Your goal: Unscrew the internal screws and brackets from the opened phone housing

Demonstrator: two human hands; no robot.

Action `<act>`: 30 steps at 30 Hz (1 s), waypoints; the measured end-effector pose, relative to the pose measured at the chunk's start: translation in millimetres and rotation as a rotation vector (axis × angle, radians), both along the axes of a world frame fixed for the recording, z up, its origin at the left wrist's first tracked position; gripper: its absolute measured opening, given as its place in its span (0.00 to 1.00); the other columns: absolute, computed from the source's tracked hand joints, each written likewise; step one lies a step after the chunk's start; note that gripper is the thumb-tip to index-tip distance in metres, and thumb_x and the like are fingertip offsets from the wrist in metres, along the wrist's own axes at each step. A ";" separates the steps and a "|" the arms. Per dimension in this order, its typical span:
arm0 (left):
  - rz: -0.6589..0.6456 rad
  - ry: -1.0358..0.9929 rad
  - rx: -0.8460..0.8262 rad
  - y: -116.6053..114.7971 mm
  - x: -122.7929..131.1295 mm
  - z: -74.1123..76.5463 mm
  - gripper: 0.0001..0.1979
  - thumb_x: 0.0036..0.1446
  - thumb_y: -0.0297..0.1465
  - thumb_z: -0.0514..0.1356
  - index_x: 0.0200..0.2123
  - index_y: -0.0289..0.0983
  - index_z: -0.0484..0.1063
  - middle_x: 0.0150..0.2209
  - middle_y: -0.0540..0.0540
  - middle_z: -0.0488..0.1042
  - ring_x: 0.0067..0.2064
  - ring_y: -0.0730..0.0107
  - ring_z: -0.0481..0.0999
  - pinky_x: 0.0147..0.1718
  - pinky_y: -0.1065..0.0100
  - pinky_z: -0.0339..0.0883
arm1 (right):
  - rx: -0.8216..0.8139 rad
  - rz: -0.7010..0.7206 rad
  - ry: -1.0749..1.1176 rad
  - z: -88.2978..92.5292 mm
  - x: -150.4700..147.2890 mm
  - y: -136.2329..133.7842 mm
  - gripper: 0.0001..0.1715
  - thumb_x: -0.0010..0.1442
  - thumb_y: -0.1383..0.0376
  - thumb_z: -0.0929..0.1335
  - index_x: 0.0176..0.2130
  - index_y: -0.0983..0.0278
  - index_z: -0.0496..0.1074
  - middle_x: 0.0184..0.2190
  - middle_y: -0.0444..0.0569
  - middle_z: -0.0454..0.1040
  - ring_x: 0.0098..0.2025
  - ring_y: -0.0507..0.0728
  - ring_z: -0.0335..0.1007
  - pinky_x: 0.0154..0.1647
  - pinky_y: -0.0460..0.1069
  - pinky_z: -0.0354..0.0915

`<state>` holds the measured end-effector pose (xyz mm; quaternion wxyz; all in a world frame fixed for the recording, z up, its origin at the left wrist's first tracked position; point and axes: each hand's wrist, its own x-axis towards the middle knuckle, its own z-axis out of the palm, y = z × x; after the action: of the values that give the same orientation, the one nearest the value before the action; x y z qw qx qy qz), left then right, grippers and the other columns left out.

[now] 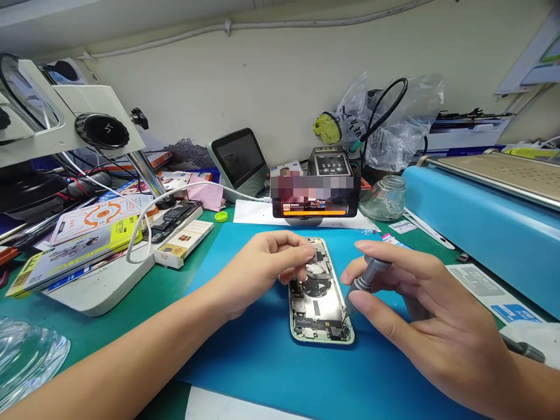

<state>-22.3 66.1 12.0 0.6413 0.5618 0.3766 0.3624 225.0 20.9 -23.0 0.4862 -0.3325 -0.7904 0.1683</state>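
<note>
An opened phone lies back-up on the blue mat, its boards and coil exposed. My left hand rests at the phone's upper left edge, fingers curled in a pinch on the inner parts near the top. What it pinches is too small to name. My right hand sits just right of the phone and grips a grey metal screwdriver, whose tip points down at the phone's right edge.
A microscope on a white base stands at the left with boxes and cables. Behind the mat are a dark phone on a stand, a glass jar, a small screen and plastic bags. A blue machine fills the right side.
</note>
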 end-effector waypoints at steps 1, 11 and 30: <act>0.001 -0.007 -0.006 0.2 0.1 0.1 0.14 0.64 0.42 0.72 0.36 0.37 0.77 0.26 0.54 0.72 0.29 0.77 0.64 0.29 0.70 0.55 | 0.005 0.000 -0.001 0.2 0.2 -0.4 0.31 0.76 0.66 0.73 0.71 0.43 0.70 0.45 0.40 0.85 0.42 0.50 0.86 0.48 0.40 0.82; 0.007 -0.058 -0.032 -2.9 2.3 5.2 0.15 0.64 0.42 0.70 0.34 0.37 0.74 0.26 0.54 0.68 0.29 0.76 0.61 0.30 0.69 0.53 | -0.002 -0.109 0.027 3.9 -11.3 2.7 0.34 0.68 0.50 0.79 0.69 0.51 0.74 0.47 0.52 0.87 0.45 0.63 0.88 0.46 0.55 0.87; 0.004 -0.120 -0.044 -2.5 1.4 0.2 0.15 0.65 0.41 0.72 0.37 0.36 0.75 0.27 0.54 0.70 0.29 0.77 0.63 0.31 0.71 0.55 | 0.011 -0.018 -0.032 2.3 0.4 -0.8 0.30 0.76 0.65 0.73 0.71 0.44 0.69 0.45 0.42 0.85 0.42 0.52 0.87 0.47 0.43 0.84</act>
<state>-20.9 63.6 12.2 0.6740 0.5242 0.3467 0.3884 225.4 20.1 -20.7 0.4769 -0.3396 -0.7959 0.1541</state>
